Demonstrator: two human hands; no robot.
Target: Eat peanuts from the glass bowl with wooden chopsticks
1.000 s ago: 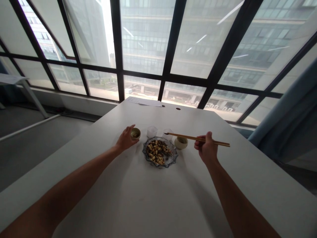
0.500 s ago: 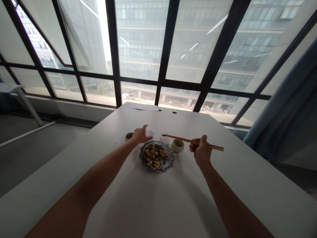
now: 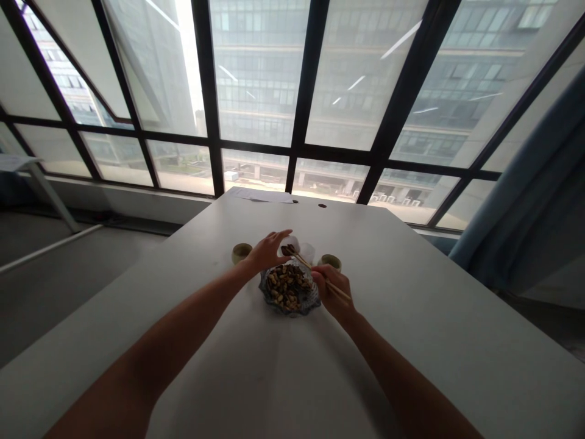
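Note:
My left hand (image 3: 269, 250) has its thumb and fingers around a small clear cup (image 3: 291, 242), above the back left rim of a scalloped glass bowl (image 3: 313, 305). Wooden chopsticks (image 3: 337, 291) are gripped in my right hand (image 3: 334, 289), their tips at dark pieces (image 3: 287, 250) in the cup. Nuts and dark bits (image 3: 286, 286) lie in the bowl. Behind it stands a second clear cup (image 3: 308, 251). One small beige pot (image 3: 241, 251) is left of my left hand; another (image 3: 331, 262) sits behind my right hand, partly hidden.
White paper (image 3: 262, 196) lies at the far edge of the white table (image 3: 219, 378), near two small round holes. Large windows rise beyond it. A blue curtain (image 3: 521, 201) hangs at the right, and another table's white leg stands at the left.
My left hand has moved right and now holds the clear cup raised slightly. My right hand has moved left, bringing the chopsticks' tips to the cup.

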